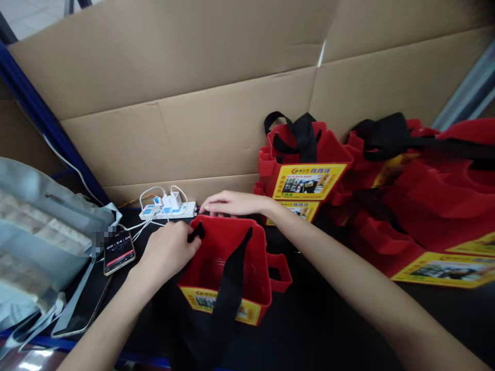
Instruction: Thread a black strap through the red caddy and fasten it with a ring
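Observation:
A red fabric bag (228, 263) with a yellow label stands open on the dark table in front of me. A black strap (228, 288) runs over its mouth and hangs down the front. My left hand (168, 252) pinches the black strap end at the bag's left rim. My right hand (232, 203) lies flat along the bag's far rim, fingers pointing left.
A stack of like red bags (301, 165) stands behind, more lie in a heap (425, 206) at right. A white power strip (168, 208) with chargers and a phone (119, 251) lie at left, beside a grey pouch (38, 232). Cardboard (212, 103) walls the back.

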`<state>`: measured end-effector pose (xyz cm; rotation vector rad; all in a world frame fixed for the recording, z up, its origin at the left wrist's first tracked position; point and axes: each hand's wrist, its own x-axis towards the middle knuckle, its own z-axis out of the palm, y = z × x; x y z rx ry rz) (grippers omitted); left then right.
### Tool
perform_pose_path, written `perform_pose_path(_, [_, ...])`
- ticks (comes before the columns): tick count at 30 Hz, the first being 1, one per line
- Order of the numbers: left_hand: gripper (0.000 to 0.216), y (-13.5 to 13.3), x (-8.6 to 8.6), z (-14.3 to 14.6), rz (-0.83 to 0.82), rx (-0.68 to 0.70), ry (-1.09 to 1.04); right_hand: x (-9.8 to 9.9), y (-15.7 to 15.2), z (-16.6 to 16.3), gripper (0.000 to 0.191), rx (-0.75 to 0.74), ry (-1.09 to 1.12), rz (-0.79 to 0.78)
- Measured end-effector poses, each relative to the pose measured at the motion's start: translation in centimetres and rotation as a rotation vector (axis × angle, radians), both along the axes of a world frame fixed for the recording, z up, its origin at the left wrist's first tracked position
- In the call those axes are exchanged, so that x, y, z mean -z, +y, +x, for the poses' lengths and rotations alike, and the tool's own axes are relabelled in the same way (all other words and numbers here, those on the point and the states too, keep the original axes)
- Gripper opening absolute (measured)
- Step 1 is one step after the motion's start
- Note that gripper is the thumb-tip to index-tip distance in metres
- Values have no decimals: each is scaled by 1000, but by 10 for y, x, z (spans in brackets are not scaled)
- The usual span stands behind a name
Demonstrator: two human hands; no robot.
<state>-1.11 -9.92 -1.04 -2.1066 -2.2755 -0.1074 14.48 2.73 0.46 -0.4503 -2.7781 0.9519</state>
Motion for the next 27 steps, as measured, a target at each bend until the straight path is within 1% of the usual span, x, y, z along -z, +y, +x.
perform_pose_path(2, [28,3,-1,4,23,-3,24,4,11,-4,39,-67,-10,-36])
perform_pose_path(4, [29,4,0,6,20,-2,47,9,21,-11,37,-134,-14,-3])
perform_pose_path(6, [29,3,0,7,8,-7,65,13,28,-18,28,-166,9,48])
perform_pose_path(8, [30,1,2,5,4,-15,70,16,32,-24,22,-179,44,101])
perform_pose_path(11, [30,-2,4,-5,11,13,19,18,34,-27,22,-183,69,231])
perform_pose_path(14, [31,-3,7,-16,-66,61,-49,18,32,-24,23,-168,110,370])
perform_pose_path(17, [33,-1,10,-24,-131,43,-40,17,27,-23,22,-143,119,455])
perform_pose_path(19, [33,1,12,-27,-119,52,-35,16,24,-22,21,-72,78,531])
perform_pose_path(21, [33,2,15,-28,-109,64,-52,15,26,-21,19,59,10,659])
perform_pose_path(23, [32,2,17,-29,-106,64,-76,14,33,-18,20,257,-85,792])
perform_pose_path(24, [32,1,18,-29,-107,68,-86,14,38,-15,25,374,-142,829])
perform_pose_path(27, [29,-2,19,-29,-109,79,-96,15,52,-6,34,692,-314,814])
